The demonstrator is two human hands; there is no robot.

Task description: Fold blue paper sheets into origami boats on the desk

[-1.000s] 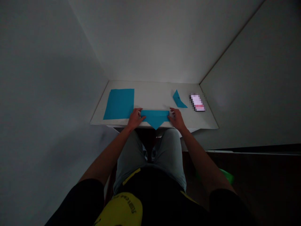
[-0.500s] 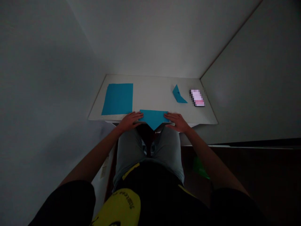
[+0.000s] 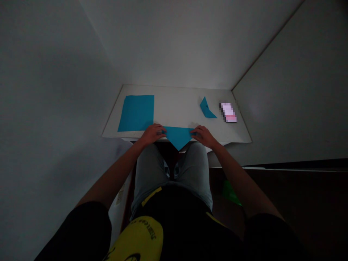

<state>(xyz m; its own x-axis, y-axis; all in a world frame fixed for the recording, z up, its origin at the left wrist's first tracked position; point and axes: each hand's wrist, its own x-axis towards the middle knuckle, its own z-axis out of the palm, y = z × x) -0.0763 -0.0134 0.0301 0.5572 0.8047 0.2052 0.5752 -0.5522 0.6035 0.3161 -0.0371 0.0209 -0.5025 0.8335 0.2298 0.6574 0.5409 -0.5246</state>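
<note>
A folded sheet of blue paper lies at the table's near edge, its point hanging over the edge toward me. My left hand grips its left corner, fingers bent and thumb close to them. At the opposite corner, my right hand pinches the paper in the same way. The paper's two outer corners are partly hidden under my fingers.
Flat blue sheets lie at the table's left. A small folded blue paper shape sits at the right, beside a blurred phone. Walls border the white table at the back and sides.
Both hands have gone from lying flat on the paper's ends to bent fingers gripping its corners. The paper stays in nearly the same place.
</note>
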